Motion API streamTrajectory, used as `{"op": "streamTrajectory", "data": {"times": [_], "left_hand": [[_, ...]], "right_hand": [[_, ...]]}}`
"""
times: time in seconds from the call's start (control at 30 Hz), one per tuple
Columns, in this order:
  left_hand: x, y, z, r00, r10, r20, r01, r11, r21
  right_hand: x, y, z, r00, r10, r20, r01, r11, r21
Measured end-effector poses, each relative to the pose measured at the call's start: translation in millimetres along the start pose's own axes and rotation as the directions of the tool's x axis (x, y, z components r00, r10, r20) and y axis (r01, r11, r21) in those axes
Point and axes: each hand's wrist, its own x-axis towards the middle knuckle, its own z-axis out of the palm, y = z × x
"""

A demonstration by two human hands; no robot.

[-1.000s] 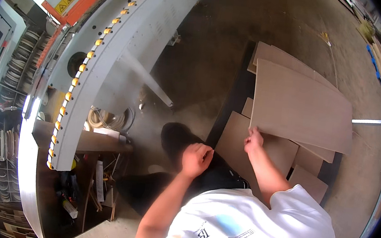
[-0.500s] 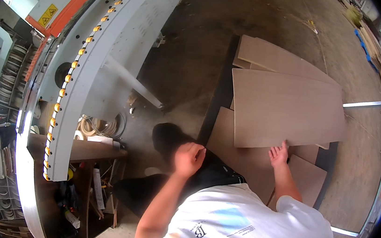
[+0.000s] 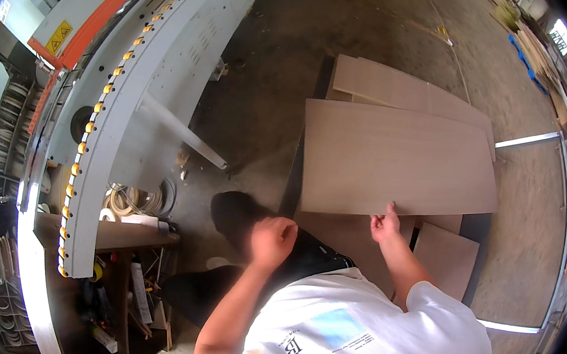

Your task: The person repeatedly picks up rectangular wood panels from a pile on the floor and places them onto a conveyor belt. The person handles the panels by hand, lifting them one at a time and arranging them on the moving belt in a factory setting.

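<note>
**The big board is coming closer**

The right hand (image 3: 386, 225) pinches the near edge of a big flat wooden board (image 3: 397, 163). The thumb is on top and the fingers curl under the edge. A second ago this hand was farther up on the pile, and the board sat higher in the view. Now the board's near edge has come down toward the person, so it looks like the board is being slid off the stack (or at least pulled a little way along it).

The board lies on top of more boards (image 3: 405, 89) like it, and smaller pieces (image 3: 446, 255) peek out below its edge. The whole pile sits on the concrete floor (image 3: 288, 73).

The left hand (image 3: 272, 240) is curled into a loose fist near the person's middle. It holds nothing that can be seen, just as before.

To the left stands a long grey machine (image 3: 164, 58) with a row of yellow rollers (image 3: 90, 127).
</note>
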Motion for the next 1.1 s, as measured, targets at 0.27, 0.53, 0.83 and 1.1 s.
{"op": "streamTrajectory", "data": {"times": [0.27, 0.53, 0.83, 1.1], "left_hand": [[2, 54, 5, 0.655, -0.346, 0.672, 0.739, 0.481, -0.473], [4, -4, 23, 0.572, -0.226, 0.789, 0.703, -0.361, -0.613], [4, -10, 32, 0.451, -0.586, 0.673, 0.475, -0.480, -0.737], [5, 16, 11, 0.470, -0.659, 0.587, 0.476, -0.371, -0.798]], "right_hand": [[-144, 49, 70, 0.897, 0.293, 0.331, -0.303, 0.953, -0.023], [-233, 73, 95, 0.768, 0.458, 0.447, -0.365, 0.887, -0.282], [-258, 17, 97, 0.488, 0.622, 0.612, 0.203, 0.601, -0.773], [-50, -251, -66, 0.487, -0.727, 0.484, 0.193, -0.451, -0.872]]}}
